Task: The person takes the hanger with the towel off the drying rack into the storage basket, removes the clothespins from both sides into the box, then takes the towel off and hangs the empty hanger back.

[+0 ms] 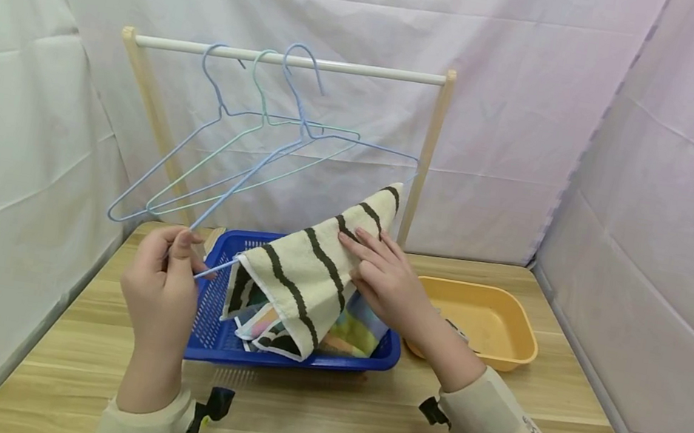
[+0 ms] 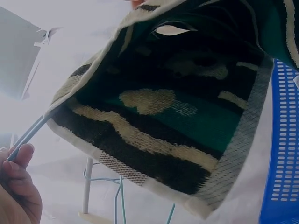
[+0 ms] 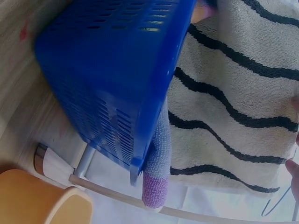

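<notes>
A blue wire hanger (image 1: 245,177) is held up in front of the rack, its left corner pinched between the thumb and fingers of my left hand (image 1: 165,279). Over its bottom bar drapes a cream towel (image 1: 307,255) with dark wavy stripes; its darker underside shows in the left wrist view. My right hand (image 1: 385,278) lies on the towel's upper right part with fingers extended, touching the cloth. The towel's lower end hangs over a blue basket (image 1: 291,365), in which a multicoloured towel (image 1: 364,327) lies.
Behind stands a rack with a white rod (image 1: 369,70) and wooden posts. Another blue hanger (image 1: 155,169) and a green hanger (image 1: 201,176) hang from it. To the right, a yellow basin (image 1: 493,321) sits on the wooden table (image 1: 315,429), with small clips (image 1: 456,330) partly hidden by my forearm.
</notes>
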A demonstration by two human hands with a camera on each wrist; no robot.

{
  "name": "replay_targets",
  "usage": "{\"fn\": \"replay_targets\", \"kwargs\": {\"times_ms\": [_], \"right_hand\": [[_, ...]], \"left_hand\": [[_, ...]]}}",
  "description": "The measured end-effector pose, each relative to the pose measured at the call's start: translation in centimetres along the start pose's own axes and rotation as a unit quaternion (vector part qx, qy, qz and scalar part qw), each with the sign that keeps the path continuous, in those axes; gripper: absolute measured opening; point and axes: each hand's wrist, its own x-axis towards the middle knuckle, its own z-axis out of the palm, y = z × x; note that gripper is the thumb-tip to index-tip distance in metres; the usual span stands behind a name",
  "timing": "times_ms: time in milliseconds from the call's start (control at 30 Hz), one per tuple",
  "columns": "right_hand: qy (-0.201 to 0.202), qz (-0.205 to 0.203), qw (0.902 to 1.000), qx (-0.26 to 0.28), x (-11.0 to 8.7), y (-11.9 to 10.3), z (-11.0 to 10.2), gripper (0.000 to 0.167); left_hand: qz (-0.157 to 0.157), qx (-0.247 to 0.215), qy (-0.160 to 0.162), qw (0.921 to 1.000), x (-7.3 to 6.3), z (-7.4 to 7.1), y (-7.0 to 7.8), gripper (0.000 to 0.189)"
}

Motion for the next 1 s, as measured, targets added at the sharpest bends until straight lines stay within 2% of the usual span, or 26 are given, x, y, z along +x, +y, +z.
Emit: {"fn": "replay_targets", "kwargs": {"times_ms": [333,533,1000], "right_hand": [[0.017,-0.011,0.9998,0.008,-0.3,0.7,0.5,0.013],[0.005,-0.001,0.9999,0.012,-0.5,0.9,0.4,0.013],[-0.020,0.022,0.9996,0.002,-1.2,1.4,0.7,0.019]], "left_hand": [[-0.013,-0.010,0.028,0.9995,0.2,-0.2,-0.2,0.022],[-0.028,-0.012,0.027,0.9992,0.4,-0.5,-0.3,0.024],[-0.050,0.013,0.035,0.9981,0.8,-1.2,-0.2,0.026]]}}
